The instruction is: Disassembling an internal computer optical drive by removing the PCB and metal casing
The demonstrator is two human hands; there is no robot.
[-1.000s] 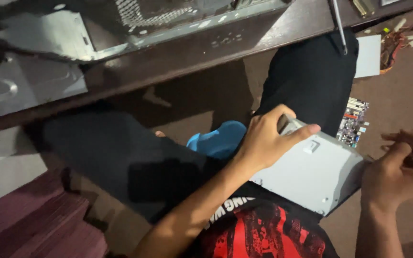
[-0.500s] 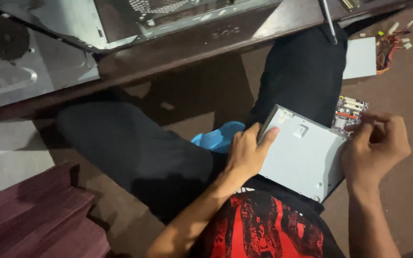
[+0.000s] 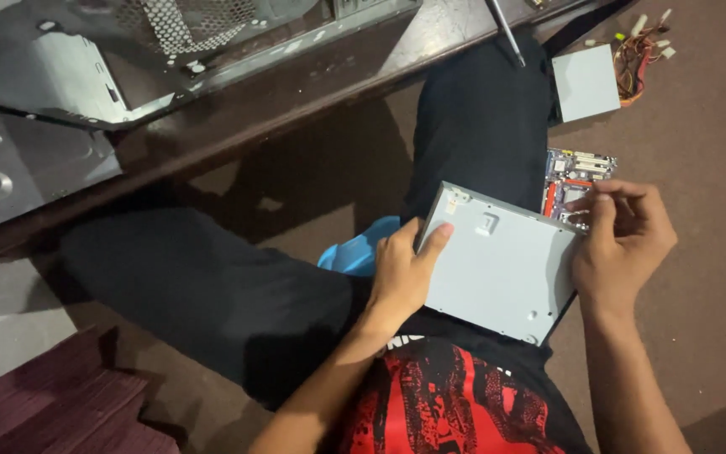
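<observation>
A flat grey metal drive box (image 3: 506, 265) rests on my lap. My left hand (image 3: 403, 271) grips its left edge, thumb lying on the top face. My right hand (image 3: 623, 240) holds the right edge, fingers curled at the far right corner. I sit on the floor in black trousers (image 3: 212, 294) and a red and black shirt (image 3: 447, 403).
A circuit board (image 3: 577, 181) lies on the brown floor just past the box. A grey power supply (image 3: 586, 82) with coloured cables (image 3: 640, 46) lies further off. An open computer case (image 3: 128, 50) sits on a dark wooden ledge (image 3: 296, 92). A screwdriver (image 3: 506, 32) and a blue object (image 3: 359, 250) are near.
The box has turned flatter on my lap. My left hand slid from its top to its left edge. My right hand came in from the right and took the right edge.
</observation>
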